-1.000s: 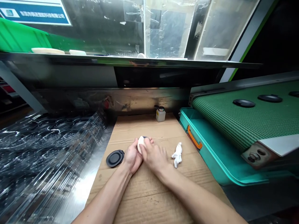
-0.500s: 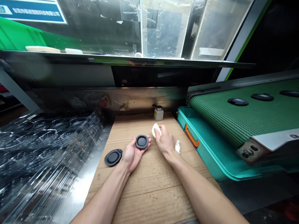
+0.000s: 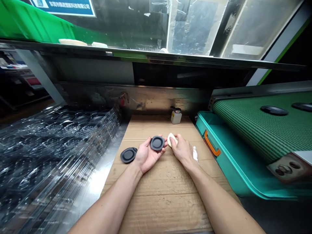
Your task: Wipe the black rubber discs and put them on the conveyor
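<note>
My left hand (image 3: 149, 155), palm up, holds a round black plastic lid (image 3: 157, 143) by its edge, with the shallow recessed side facing me. In my right hand (image 3: 181, 149) a white pad (image 3: 171, 139) is pinched between thumb and fingers, close to the fingertips of the left hand. Another black lid (image 3: 128, 155) lies on the cardboard sheet (image 3: 165, 208), left of my left hand. A crumpled white scrap (image 3: 195, 154) rests beside my right wrist. Behind the hands a small whitish pump bottle (image 3: 176, 117) with a dark top stands upright.
Clear plastic trays (image 3: 58, 146) holding black parts are stacked on the left. To the right, a teal bin (image 3: 234, 174) with an orange handle (image 3: 211, 143) sits below a green conveyor belt (image 3: 248, 130) carrying black lids. A metal shelf (image 3: 146, 56) with a green crate (image 3: 36, 24) crosses above.
The view has turned a little to the left, so things sit further right. My right hand with the white pad is closer to the lid in my left hand.
</note>
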A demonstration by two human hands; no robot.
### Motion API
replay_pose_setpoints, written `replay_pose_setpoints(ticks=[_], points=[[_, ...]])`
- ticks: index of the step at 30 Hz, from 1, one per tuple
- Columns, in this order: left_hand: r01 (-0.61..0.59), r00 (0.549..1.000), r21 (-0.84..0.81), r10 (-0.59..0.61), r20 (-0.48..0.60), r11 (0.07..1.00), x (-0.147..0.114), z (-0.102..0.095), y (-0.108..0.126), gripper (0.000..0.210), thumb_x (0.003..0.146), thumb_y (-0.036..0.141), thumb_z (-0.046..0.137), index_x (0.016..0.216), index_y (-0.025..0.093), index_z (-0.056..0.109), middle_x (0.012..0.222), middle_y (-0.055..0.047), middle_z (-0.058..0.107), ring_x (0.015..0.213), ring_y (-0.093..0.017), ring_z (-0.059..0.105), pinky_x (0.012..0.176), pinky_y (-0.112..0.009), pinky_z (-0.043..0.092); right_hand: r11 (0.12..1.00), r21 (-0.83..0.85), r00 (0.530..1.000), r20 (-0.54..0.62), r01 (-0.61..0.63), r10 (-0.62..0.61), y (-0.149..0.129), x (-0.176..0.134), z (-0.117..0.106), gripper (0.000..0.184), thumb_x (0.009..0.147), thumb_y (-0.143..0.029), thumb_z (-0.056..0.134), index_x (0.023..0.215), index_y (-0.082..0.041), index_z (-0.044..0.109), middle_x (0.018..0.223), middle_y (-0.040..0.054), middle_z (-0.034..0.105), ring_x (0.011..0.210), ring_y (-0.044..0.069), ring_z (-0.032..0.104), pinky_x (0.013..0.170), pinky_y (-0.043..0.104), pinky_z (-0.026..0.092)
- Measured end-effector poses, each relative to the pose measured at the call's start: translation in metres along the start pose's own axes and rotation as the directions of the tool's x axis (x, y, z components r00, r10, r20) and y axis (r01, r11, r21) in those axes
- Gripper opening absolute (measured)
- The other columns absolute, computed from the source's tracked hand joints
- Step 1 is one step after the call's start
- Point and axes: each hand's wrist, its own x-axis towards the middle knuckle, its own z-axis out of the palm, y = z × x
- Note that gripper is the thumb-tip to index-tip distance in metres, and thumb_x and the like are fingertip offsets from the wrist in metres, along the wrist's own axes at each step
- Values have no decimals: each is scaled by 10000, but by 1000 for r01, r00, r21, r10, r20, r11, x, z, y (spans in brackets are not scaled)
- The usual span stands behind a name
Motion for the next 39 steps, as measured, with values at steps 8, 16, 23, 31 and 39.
replay_pose_setpoints(ticks=[8, 16, 23, 31, 39], points=[[-263, 955, 454, 297, -3, 852, 1, 2, -8, 445, 856, 387, 561, 1220, 134, 528, 1204, -177, 601, 1056, -254, 608, 811, -338, 488, 1000, -17, 1000, 7, -25, 25, -2, 1, 1, 432, 928, -573, 351, 1153, -277, 571, 957, 73, 693, 895, 268, 635, 710, 324, 388], [-448, 607, 847, 597, 524, -287, -6, 5, -23, 811, 749, 232, 701, 1444, 257, 284, 1292, -88, 555, 1209, -224, 481, 1045, -387, 357, 1000, -12, 1000, 19, -14, 14, -1, 0, 0, 462, 930, -582, 336, 1184, -268, 561, 978, 87, 694, 905, 272, 636, 735, 339, 399], [-413, 629, 887, 640, 442, -206, -6, 5, -23, 884, 737, 261, 721, 1470, 260, 227, 1280, -79, 576, 1198, -223, 503, 1041, -359, 367, 1000, -16, 1000, 13, 0, 0, 1, 0, 3, 482, 929, -589, 321, 1195, -267, 560, 979, 87, 691, 915, 275, 635, 746, 346, 404], [-400, 627, 904, 675, 389, -149, -7, 3, -22, 875, 723, 277, 741, 1461, 237, 272, 1288, -90, 581, 1223, -233, 476, 1059, -372, 337, 1000, 10, 1000, 1, 14, -14, 2, 0, 3, 449, 926, -564, 347, 1183, -270, 569, 970, 88, 694, 922, 284, 638, 764, 369, 424], [-366, 780, 743, 620, -84, 561, 9, -2, -22, 585, 845, 459, 586, 1354, 211, 441, 1178, -112, 608, 979, -204, 613, 855, -333, 479, 900, 403, 984, -131, 167, -123, -13, -9, 2, 387, 920, -484, 425, 1185, -246, 575, 981, 49, 698, 873, 211, 646, 755, 306, 469]])
